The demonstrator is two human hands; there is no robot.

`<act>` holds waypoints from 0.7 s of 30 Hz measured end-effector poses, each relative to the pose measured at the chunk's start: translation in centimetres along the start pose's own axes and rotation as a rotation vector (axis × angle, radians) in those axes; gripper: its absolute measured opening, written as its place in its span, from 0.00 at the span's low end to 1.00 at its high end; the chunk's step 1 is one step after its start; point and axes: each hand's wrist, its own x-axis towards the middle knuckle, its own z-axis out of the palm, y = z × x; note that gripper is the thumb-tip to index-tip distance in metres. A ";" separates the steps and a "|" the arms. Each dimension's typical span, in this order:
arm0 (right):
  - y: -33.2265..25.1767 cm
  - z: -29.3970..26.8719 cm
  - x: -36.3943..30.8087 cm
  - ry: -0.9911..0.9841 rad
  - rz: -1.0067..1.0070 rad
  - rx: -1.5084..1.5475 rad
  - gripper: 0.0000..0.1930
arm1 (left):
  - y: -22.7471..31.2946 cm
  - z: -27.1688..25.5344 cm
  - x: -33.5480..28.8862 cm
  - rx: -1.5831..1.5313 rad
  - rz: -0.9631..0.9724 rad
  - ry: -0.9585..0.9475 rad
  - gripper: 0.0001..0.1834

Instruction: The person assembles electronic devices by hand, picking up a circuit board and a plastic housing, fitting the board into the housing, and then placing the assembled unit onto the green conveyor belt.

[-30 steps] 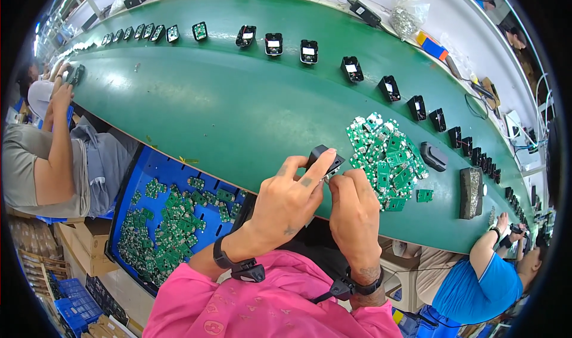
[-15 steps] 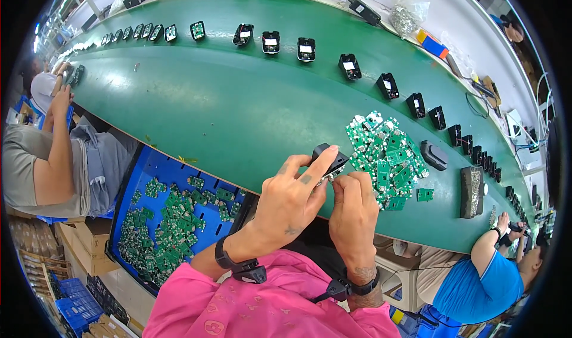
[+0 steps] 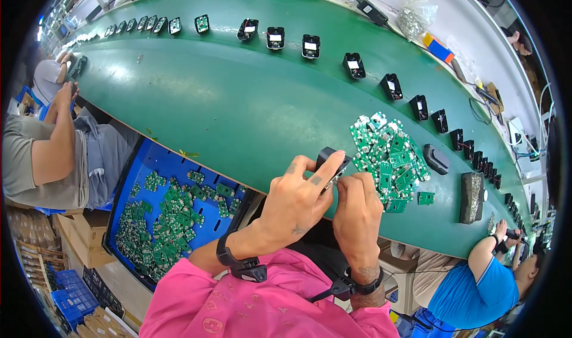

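Note:
My left hand (image 3: 293, 198) grips a small black plastic housing (image 3: 325, 155) near the front edge of the green table (image 3: 250, 117). The housing is tilted, and my fingers cover much of it. Close against its right side is my right hand (image 3: 358, 216), with thumb and fingers pinched together. Whatever they pinch is hidden. Just beyond the right hand lies a heap of green circuit boards (image 3: 396, 171), and a single board (image 3: 425, 198) sits apart at its right.
Black housings (image 3: 310, 46) stand in a long curved row along the far side. A black oval part (image 3: 436, 159) and a dark block (image 3: 472, 198) lie right of the heap. At lower left, a blue tray (image 3: 140, 174) holds more boards. Co-workers sit at both sides.
The whole view has shifted slightly. My left hand has turned the housing a little, and my right hand stays pinched beside it. The co-worker at left has moved their hands slightly.

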 end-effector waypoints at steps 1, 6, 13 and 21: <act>0.1 0.2 -0.1 -0.002 0.003 0.000 0.05 | -0.1 0.1 0.0 -0.038 -0.026 0.014 0.31; 0.7 1.3 -0.6 -0.012 0.001 0.004 0.04 | -0.8 1.1 -0.7 -0.039 -0.061 -0.001 0.30; 1.8 1.2 -0.4 0.099 -0.018 0.197 0.04 | -0.9 0.4 0.1 -0.379 -0.189 -0.023 0.29; 2.5 0.1 -1.7 0.025 0.316 0.546 0.06 | -0.6 -1.2 0.0 -0.834 -0.401 -0.293 0.32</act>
